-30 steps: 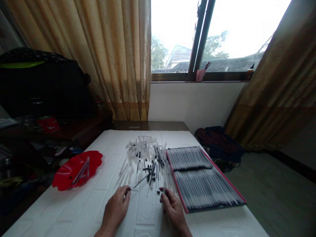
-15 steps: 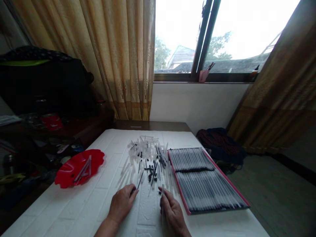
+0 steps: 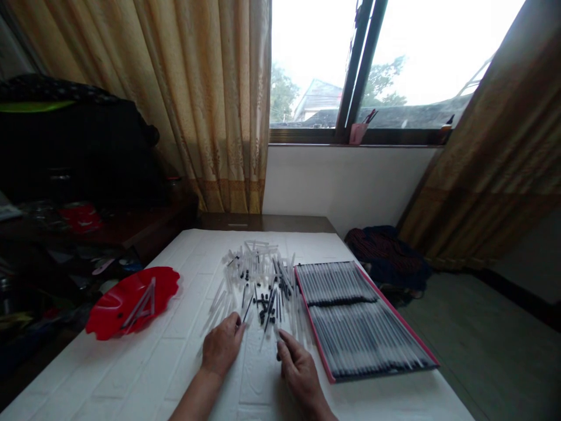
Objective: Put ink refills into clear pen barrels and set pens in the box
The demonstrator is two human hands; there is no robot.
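Note:
My left hand [image 3: 222, 345] is closed in a pinch on a thin dark rod [image 3: 248, 309], which points up and away toward the pile. To its right, my right hand [image 3: 300, 368] is closed, with the end of a clear plastic tube [image 3: 277, 334] showing faintly at its fingertips; the rest is hidden. Just beyond both hands lie small black caps [image 3: 264, 306] and loose dark rods. Behind these is a heap of clear tubes [image 3: 258, 257]. At the right, a pink-edged tray [image 3: 318, 351] holds two rows of filled tubes with dark ends.
A red scalloped dish [image 3: 103, 313] with a few clear tubes stands at the left of the white table [image 3: 144, 374]. Beyond the table are a dark cabinet [image 3: 144, 228], curtains [image 3: 228, 117] and a window. Clothes [image 3: 385, 257] lie in a pile at the right.
My left hand has moved slightly up and away with the rod, toward the pile. The clear tube in my right hand has tilted and shows less. The view has shifted slightly.

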